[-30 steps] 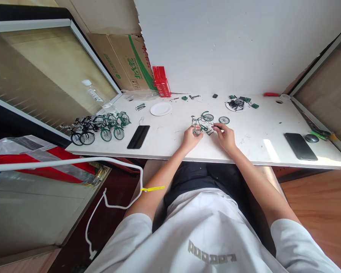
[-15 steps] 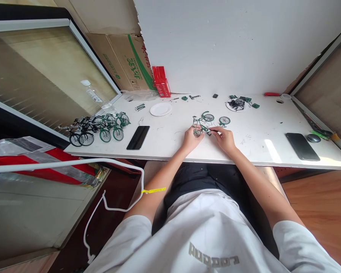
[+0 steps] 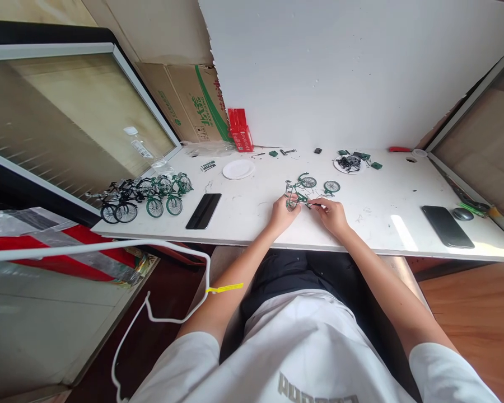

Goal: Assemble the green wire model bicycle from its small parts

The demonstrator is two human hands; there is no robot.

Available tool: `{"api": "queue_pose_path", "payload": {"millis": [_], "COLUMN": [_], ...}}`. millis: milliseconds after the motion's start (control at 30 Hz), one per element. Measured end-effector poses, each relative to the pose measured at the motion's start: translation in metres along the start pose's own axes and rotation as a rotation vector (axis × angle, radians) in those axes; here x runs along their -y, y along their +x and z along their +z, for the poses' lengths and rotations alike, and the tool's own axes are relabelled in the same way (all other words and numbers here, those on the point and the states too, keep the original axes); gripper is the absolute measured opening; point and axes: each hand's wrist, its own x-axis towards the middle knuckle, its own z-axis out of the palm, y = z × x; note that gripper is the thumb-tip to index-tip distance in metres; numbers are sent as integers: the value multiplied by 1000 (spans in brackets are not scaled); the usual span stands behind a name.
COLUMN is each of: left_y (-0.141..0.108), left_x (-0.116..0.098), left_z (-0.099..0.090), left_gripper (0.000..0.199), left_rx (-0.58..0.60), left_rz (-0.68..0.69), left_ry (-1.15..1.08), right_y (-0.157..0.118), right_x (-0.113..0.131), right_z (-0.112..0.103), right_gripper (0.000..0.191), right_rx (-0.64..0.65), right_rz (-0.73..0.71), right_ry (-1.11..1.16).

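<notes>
My left hand (image 3: 284,212) is closed around the near part of a small green bicycle model (image 3: 296,187), above the white table (image 3: 243,218). Fingers of my right hand (image 3: 331,214) pinch a thin dark tool (image 3: 316,204), its tip against the model's near end. Just beyond my hands lies a spoked wheel (image 3: 309,182) of the model. Another loose green-rimmed wheel piece (image 3: 331,187) rests to the right, with tiny bits beside it.
Several assembled black and green bicycles (image 3: 154,206) stand at the left. Phones lie at left (image 3: 204,211) and right (image 3: 447,226). Farther back are a white plate (image 3: 238,169), a plate with black parts (image 3: 350,163) and a red box (image 3: 241,131). A white cable hangs lower left.
The view has tilted slightly upward, so the table sits lower in the picture. My right hand has moved slightly nearer my left; both keep their hold.
</notes>
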Motion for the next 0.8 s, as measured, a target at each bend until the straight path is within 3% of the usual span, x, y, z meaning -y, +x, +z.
{"api": "queue_pose_path", "payload": {"millis": [800], "left_y": [2], "left_x": [15], "left_z": [4], "left_gripper": [24], "left_rx": [-11], "left_rz": [45], "left_ry": [7], "right_y": [-1], "right_x": [-5], "right_z": [3], "right_gripper": [25], "right_rx": [9], "right_rz": [2], "right_ry": [-117]}}
